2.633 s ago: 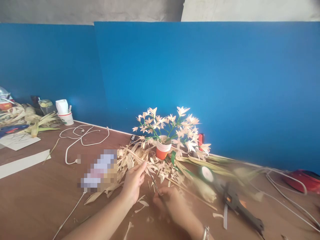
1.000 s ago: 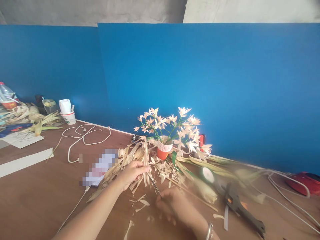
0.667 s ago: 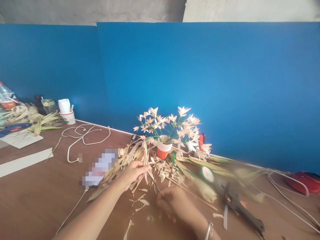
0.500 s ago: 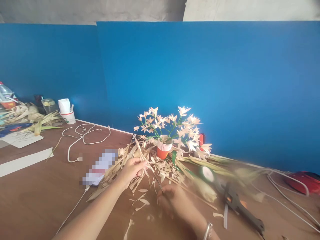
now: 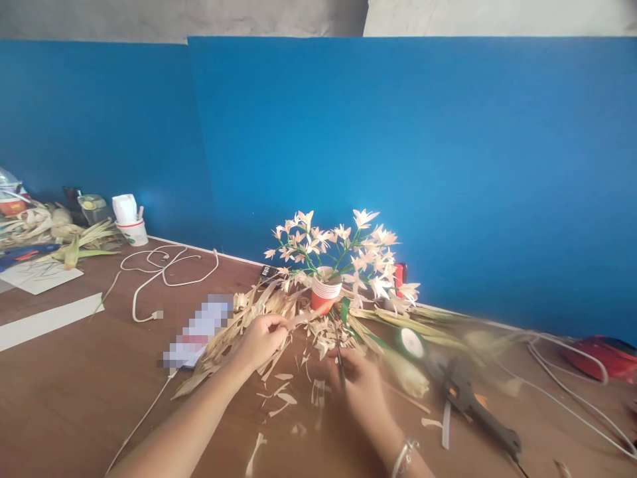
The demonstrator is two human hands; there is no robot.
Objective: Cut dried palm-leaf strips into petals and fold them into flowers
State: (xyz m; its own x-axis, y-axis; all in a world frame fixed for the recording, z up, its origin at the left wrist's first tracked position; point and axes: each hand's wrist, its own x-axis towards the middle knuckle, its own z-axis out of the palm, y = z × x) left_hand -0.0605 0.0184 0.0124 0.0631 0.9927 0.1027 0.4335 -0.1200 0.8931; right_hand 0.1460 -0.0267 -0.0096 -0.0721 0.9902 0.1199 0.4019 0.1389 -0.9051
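My left hand [image 5: 260, 338] is closed, pinching a pale dried leaf strip [image 5: 298, 320] that lies on a heap of dried leaves [image 5: 239, 330]. Just to its right, my right hand [image 5: 362, 384] is closed around small scissors [image 5: 339, 352], whose blades point up toward the strip. A bracelet sits on my right wrist. Behind both hands stands an orange paper cup [image 5: 324, 295] holding handmade cream flowers [image 5: 338, 249] on green stems. Cut leaf scraps [image 5: 288, 397] lie on the brown table [image 5: 74, 385] between my hands.
A black glue gun [image 5: 472, 406] and a white tape roll [image 5: 411, 342] lie to the right, with white cables [image 5: 567, 392] and a red object [image 5: 604, 355]. At left are a white cord [image 5: 159, 272], white paper [image 5: 44, 322], a white cup [image 5: 130, 229] and more leaves. A blue wall stands behind.
My right hand with the scissors has moved up and to the right, nearer the cup. My left hand has shifted its pinch on the leaf strip, which now points right instead of up.
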